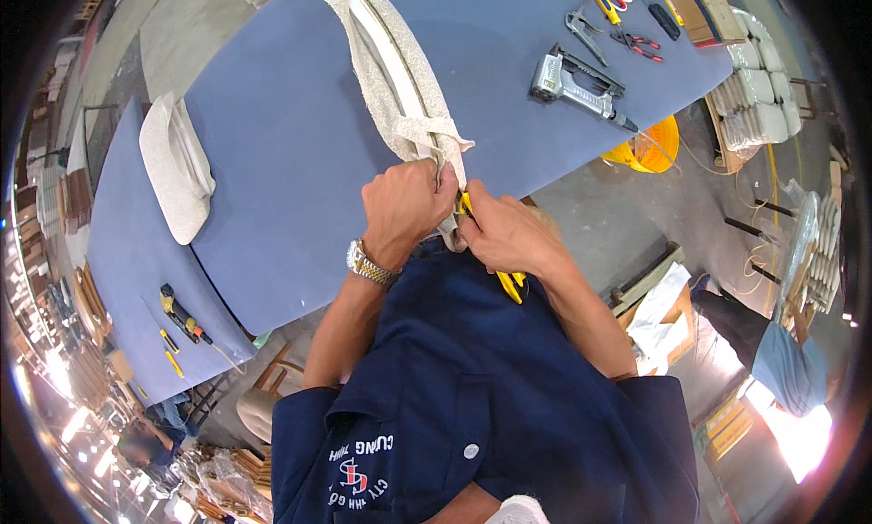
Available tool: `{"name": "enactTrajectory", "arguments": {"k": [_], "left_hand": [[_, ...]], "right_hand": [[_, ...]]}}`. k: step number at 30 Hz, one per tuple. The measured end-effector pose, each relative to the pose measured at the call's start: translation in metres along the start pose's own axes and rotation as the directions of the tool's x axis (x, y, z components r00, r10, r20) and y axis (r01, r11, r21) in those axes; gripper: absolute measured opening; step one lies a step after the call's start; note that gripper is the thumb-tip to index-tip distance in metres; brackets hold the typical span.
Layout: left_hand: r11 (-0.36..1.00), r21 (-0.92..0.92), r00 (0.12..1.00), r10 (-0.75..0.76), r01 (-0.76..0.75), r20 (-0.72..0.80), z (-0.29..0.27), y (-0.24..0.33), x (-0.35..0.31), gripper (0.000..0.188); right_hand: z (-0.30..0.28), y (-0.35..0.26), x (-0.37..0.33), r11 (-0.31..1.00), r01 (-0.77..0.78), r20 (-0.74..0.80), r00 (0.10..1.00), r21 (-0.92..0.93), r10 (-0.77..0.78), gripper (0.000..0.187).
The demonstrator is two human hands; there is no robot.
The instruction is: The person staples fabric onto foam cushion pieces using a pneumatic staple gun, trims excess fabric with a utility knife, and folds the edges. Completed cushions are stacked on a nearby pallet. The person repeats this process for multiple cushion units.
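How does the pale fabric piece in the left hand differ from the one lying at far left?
The held piece is gripped by the left hand; the left piece lies untouched. The held piece looks longer, the left piece shorter. The held piece has a loose fabric flap across it; the left piece shows none. Both are pale and elongated.

Right hand (510, 231) partly hides yellow-handled tool (509, 288); distant person (162, 446) blurred.
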State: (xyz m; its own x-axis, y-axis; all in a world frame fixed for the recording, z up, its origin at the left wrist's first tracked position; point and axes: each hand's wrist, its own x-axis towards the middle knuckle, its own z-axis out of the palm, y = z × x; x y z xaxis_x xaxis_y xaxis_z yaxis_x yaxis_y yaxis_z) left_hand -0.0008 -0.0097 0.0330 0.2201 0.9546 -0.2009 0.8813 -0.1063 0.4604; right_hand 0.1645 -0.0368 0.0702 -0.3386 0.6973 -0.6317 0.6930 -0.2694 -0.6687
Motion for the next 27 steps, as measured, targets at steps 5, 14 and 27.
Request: {"name": "enactTrajectory", "arguments": {"k": [5,14,27], "left_hand": [[0.938,-0.333,0.994,0.067,-0.094,-0.091,0.034,-0.025,0.008,0.041],[0.440,-0.897,0.994,-0.112,0.045,-0.004,0.076,-0.035,0.006,0.049],[0.082,-0.991,0.968,-0.238,0.105,0.082,0.088,-0.026,0.006,0.046]], "right_hand": [[-0.009,0.002,-0.003,0.999,-0.033,0.010,0.999,0.043,0.032,0.033],[-0.013,0.007,-0.002,0.996,-0.035,0.044,0.999,0.080,0.032,0.026],[-0.002,0.014,-0.017,0.994,-0.038,0.079,0.996,0.107,0.030,0.027]]}}
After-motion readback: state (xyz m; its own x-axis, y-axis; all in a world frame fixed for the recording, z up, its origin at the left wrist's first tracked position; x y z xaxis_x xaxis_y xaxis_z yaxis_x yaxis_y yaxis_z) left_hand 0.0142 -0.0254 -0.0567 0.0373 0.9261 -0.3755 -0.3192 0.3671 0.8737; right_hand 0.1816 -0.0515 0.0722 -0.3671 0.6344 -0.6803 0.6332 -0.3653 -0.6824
